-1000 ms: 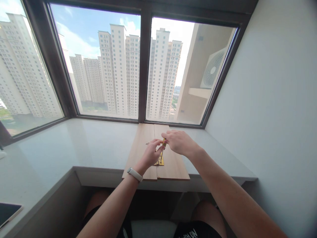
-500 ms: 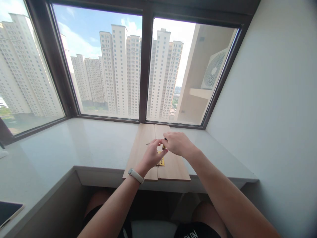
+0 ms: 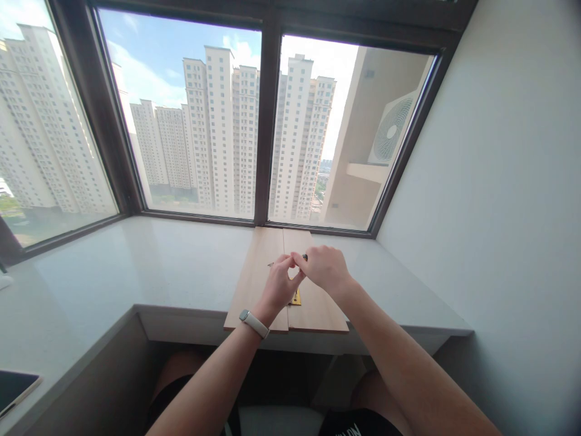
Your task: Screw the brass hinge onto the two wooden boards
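Two pale wooden boards (image 3: 258, 287) lie side by side on the white sill, their near ends past its edge. Over them, my left hand (image 3: 278, 286), with a light band at the wrist, has its fingertips pinched against those of my right hand (image 3: 324, 266). A small dark object (image 3: 304, 257) shows at the curled fingers of my right hand. What sits between the fingertips is too small to make out. Below the hands, a yellow piece (image 3: 295, 298) lies near the seam, partly covered. Small metal bits (image 3: 271, 264) rest on the left board.
The white sill (image 3: 181, 266) runs along a dark-framed window (image 3: 265, 151), with a wall (image 3: 499, 181) on the right. A dark flat device (image 3: 17, 387) lies at the lower left. My legs are under the sill's front edge.
My right hand has turned and moved slightly left, closer to my left fingertips. The small dark and yellowish object between the hands is now mostly hidden.
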A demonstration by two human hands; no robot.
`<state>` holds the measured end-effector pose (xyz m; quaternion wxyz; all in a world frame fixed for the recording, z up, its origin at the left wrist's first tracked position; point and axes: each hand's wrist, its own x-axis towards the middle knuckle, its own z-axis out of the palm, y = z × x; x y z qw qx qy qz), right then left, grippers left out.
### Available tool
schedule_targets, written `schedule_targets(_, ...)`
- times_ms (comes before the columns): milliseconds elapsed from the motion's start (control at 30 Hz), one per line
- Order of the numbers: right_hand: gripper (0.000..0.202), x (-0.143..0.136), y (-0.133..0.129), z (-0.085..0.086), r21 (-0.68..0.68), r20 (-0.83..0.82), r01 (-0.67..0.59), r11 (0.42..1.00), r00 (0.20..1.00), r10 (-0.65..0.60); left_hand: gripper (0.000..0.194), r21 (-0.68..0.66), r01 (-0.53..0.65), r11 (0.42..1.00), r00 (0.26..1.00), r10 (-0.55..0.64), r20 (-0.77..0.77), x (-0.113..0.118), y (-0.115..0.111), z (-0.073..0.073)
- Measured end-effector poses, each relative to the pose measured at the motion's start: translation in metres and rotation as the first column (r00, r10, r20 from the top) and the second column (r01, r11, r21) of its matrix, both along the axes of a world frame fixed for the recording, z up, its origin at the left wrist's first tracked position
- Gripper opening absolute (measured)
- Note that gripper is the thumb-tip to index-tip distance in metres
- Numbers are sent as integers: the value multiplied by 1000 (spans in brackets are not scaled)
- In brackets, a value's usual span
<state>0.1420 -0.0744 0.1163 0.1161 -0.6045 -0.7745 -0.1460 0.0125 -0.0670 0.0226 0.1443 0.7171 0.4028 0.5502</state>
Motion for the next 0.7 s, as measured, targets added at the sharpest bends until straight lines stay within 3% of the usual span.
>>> schedule_targets(133,45,12,-1,12,-50,-70,-158,986,986,155,10,4,16,1000,1000,-16,-10,-2,0,1)
schedule_targets(233,18,19,0,18,-93,-164,-358,929,926,340,8,-3,38,999,999,-38,-23,-3,0,2)
schedule_targets(333,10,22,1,19,-122,-204,-452,884,883,423,7,-25,55,998,998,-56,-37,-4,1,2)
schedule_targets(433,10,22,2,18,-132,-210,-475,870,871,443,9,-52,66,996,997,-69,-45,-5,2,3)
schedule_targets(700,11,16,0,22,-144,-54,-405,903,914,401,12,-74,124,990,989,-129,-76,-13,4,4)
